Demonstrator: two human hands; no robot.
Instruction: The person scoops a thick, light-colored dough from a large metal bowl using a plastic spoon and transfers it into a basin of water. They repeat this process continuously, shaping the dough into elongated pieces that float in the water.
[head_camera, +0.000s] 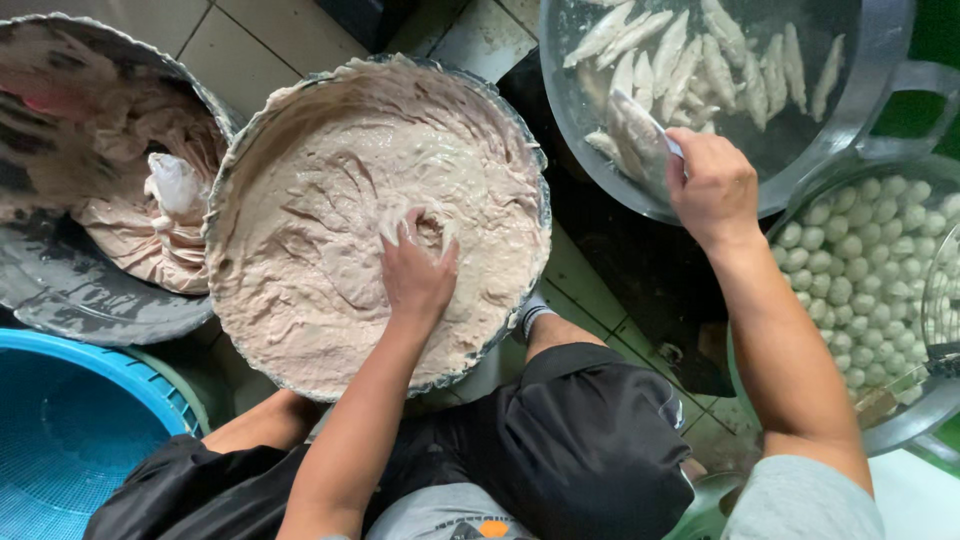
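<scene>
Beige paste (330, 200) surrounds left hand's (415, 275) grip; right hand (712, 185) grips spoon (655, 130).

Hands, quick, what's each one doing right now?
Left hand: fingers dug into the pale paste in the big basin; grip cannot be told.
Right hand: closed on a spoon over the water pot.

Left hand (417, 272): arm extended forward, palm down, fingers curled and partly hidden, grip state unclear. Right hand (712, 185): arm stretched forward to the right, fist closed, knuckles up, wrist straight.
</scene>
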